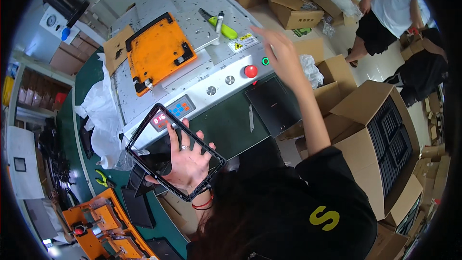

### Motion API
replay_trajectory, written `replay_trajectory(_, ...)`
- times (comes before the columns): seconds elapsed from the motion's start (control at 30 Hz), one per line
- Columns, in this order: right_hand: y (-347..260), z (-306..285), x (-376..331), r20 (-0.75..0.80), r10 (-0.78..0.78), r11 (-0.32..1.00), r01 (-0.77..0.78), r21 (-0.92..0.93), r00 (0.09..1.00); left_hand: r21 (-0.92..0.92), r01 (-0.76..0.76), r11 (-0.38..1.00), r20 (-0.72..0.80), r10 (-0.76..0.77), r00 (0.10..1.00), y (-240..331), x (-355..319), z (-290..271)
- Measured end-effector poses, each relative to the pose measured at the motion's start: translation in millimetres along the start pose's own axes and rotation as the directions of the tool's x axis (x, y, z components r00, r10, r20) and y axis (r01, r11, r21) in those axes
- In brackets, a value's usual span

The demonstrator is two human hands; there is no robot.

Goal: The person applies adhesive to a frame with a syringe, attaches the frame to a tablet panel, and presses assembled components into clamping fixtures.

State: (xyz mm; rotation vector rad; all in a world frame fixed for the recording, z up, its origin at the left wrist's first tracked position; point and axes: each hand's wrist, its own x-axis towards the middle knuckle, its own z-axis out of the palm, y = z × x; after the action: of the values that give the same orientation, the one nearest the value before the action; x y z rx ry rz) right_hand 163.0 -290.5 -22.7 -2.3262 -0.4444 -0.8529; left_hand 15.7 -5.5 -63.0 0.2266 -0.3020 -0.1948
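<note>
My left hand carries a thin black rectangular plastic frame. Its palm shows through the opening, with spread fingers and thumb reaching past the frame's sides. Over the right end of the machine's control panel is my right hand, fingers stretched out and nothing seen in them. Nearest to it are a green-ringed button and a red mushroom button. An orange fixture plate with black parts lies on the machine bed. Behind the frame, a lit display partly shows.
A green-handled cutter lies on the machine. Below the panel are a black flat panel and a thin blade. An open carton of black frames stands at right; orange fixtures stand lower left. Another person stands far right.
</note>
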Motion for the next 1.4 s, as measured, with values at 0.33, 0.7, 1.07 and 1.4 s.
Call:
replay_trajectory(0.33, -86.4, -11.8, -194.4, 0.027, 0.478, 0.832, -0.443, -0.335, 0.878, 0.037, 0.066, 0.997, 0.015, -0.066, 0.998, -12.3, -11.4, -9.2)
replay_trajectory(0.7, -77.9, -23.0, -191.9, 0.017, 0.412, 0.871, -0.389, -0.302, 0.911, 0.005, 0.044, 0.999, 0.066, -0.044, 0.997, -17.9, -18.6, -7.0)
replay_trajectory(1.07, -59.6, -85.8, -161.0, 0.620, 0.501, -0.320, -0.536, 0.781, 0.604, 0.327, -0.020, 0.945, -0.044, 0.036, 0.998, -27.6, -23.8, 13.9)
replay_trajectory(1.4, -163.6, -39.3, -144.4, 0.184, 0.018, 0.892, -0.099, 0.441, 0.983, 0.380, -0.171, 0.909, -0.174, 0.251, 0.952, -59.2, -22.0, 29.4)
